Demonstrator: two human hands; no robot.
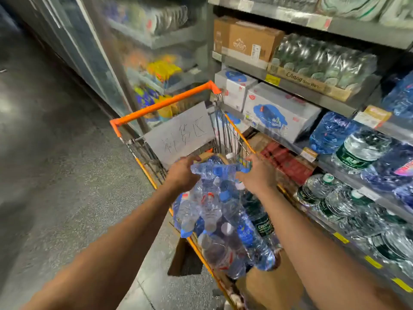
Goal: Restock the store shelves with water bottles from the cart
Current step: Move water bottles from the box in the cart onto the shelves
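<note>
Hands grip one clear plastic water bottle with a blue cap (218, 170) above an orange-framed wire cart (163, 104) heaped with similar bottles; left hand (182, 175) and right hand (257, 175) curl their fingers round its ends. Grey metal shelves (312, 97) of bottled water run close along the cart's right edge, with open grey floor (55, 153) to its left.

A speckled grey concrete floor (55, 175) runs along a glass-doored cooler (93, 52) stocked with blurred yellow and blue packets (163, 70). A brown cardboard Evian carton (250, 41), white printed cartons with blue artwork (279, 110) and red cartons (288, 162) sit nearby.
</note>
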